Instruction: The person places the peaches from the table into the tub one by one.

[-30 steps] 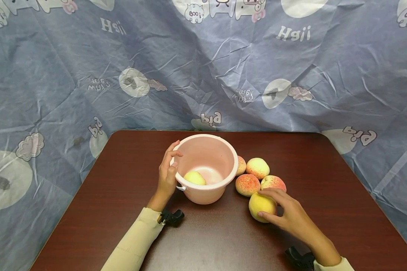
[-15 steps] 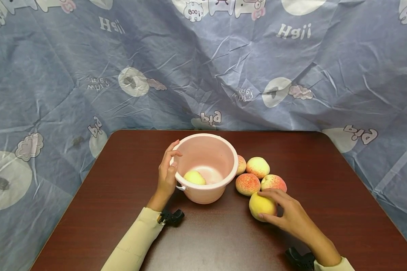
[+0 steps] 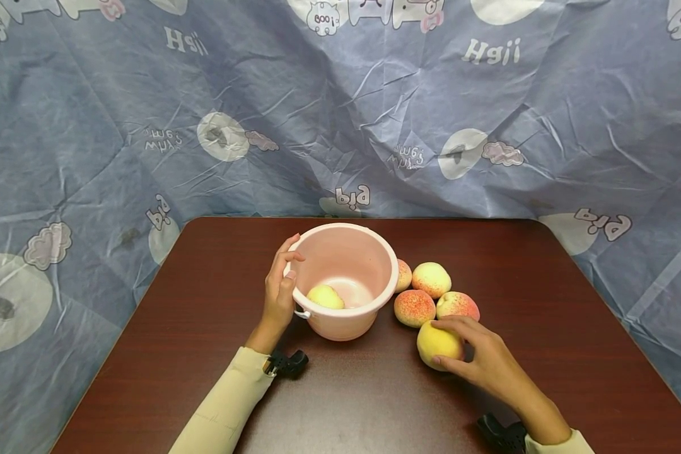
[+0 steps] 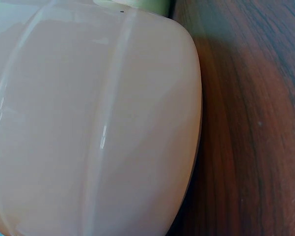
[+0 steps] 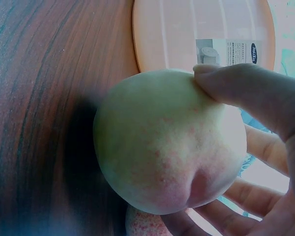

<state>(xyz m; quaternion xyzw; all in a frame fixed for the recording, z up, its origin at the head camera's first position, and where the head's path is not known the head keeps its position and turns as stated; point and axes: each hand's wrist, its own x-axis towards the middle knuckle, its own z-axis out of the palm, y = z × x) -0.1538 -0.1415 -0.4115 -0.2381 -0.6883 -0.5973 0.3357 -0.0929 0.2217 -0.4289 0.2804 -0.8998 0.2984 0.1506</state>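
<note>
Backdrop of creased, blue-grey printed cloth [image 3: 295, 170]: in the head view, hangs behind a rectangular, dark red-brown wood-grain bench [image 3: 221, 271].
Pale pink, round plastic bucket [image 3: 340, 326]: stands on the bench, one pale yellow, rounded peach [image 3: 326, 297] inside.
Left grip [image 3: 278, 284]: holds the bucket's rim at its left side, fingers bent at the edge; light, even pressure seems enough to steady it.
Right grip [image 3: 479, 353]: narrowed round a yellow, round, matt-skinned peach [image 3: 438, 345] on the near side of the loose fruit, to the right of the bucket.
Loose fruit: a red-orange speckled peach [image 3: 414, 309], a cream, red-dotted peach [image 3: 431, 280], a pink-blushed peach [image 3: 458, 305] and an orange-tinged peach [image 3: 404, 276] partly hidden by the bucket; any lift is best straight up, so neighbours are not nudged.
Bucket wall: fills much of the left wrist view, bench beside it; how firm the left grip is, I cannot tell.
Held fruit: in the right wrist view, thumb on one side, fingers around the other; spread, gentle contact should suit it better than a hard pinch. Whether it touches the bench, I cannot tell.
White printed sticker [image 5: 235, 51]: on the bucket beyond, a handy mark for judging the gap.
</note>
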